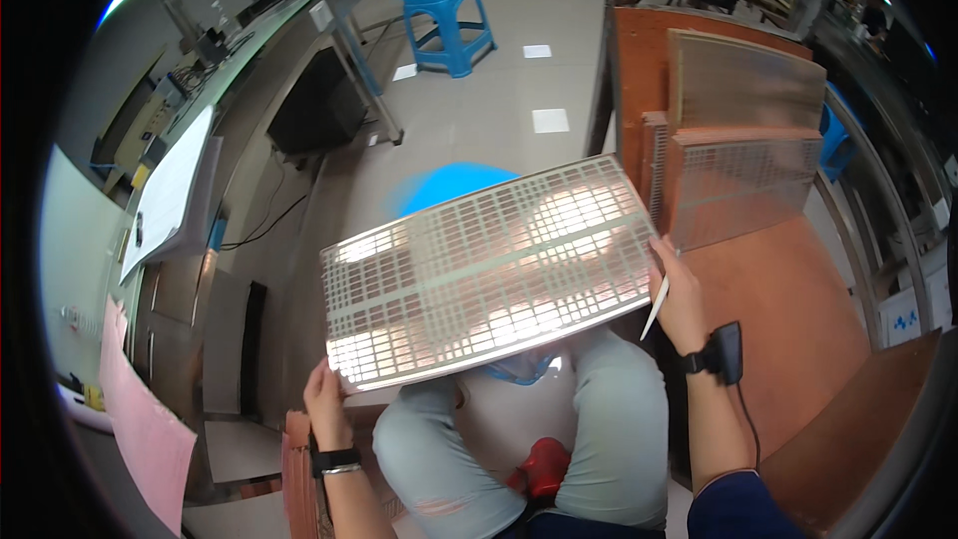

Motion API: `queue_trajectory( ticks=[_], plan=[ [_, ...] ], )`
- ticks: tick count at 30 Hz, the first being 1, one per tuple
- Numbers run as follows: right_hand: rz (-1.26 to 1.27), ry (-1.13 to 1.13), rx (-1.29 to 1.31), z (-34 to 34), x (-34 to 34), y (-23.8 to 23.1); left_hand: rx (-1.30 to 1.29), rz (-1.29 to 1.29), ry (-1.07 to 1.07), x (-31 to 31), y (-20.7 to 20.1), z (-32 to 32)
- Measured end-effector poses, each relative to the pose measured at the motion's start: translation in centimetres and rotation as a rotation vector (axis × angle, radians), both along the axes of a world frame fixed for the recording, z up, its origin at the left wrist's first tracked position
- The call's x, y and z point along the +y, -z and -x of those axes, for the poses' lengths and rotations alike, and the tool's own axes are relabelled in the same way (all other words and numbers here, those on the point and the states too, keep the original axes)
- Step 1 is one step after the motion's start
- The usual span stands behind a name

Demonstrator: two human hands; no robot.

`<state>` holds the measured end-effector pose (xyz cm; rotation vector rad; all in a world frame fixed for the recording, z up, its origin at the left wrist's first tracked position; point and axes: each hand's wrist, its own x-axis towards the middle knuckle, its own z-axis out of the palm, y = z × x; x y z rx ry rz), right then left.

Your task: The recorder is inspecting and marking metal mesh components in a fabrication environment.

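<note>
Gridded panel (489, 274), rectangular and light-reflecting, held between the two hands above the lap, its long axis rising from lower left to upper right. Left hand (327, 401): fingers closed on the near left corner, so that nearly the whole panel extends rightward and away from this grip. Right hand (679, 287): clamped on the short right edge, toward the near corner; the panel lies to the left of this grip. A slim white tool (656, 309) projects downward from beside the right fingers; whether these also pinch it cannot be told. Beneath the near long edge are the trousered knees (621, 409). Beyond the far edge, a blurred blue object (454, 187) is partly covered. To the right, similar panels (746, 80) stand upright on a reddish-brown surface (773, 309), well apart from the left hand.
</note>
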<state>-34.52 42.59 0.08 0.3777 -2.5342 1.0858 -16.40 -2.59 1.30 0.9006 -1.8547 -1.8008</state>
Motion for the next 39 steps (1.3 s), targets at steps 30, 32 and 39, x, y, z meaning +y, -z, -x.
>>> queue_trajectory(
  ticks=[30, 32, 39],
  plan=[
    [0.622, 0.188, -0.412, -5.6, 9.4, 1.4, 0.013, -0.368, -0.045, 5.9, 1.0, -9.6],
    [0.586, 0.155, -0.427, -5.3, 10.8, 2.3, 0.04, -0.384, -0.059, 5.6, 0.8, -9.9],
    [0.678, 0.106, -0.326, -5.4, 9.8, 3.1, 0.067, -0.47, -0.036, 5.4, 1.5, -9.8]
  ],
)
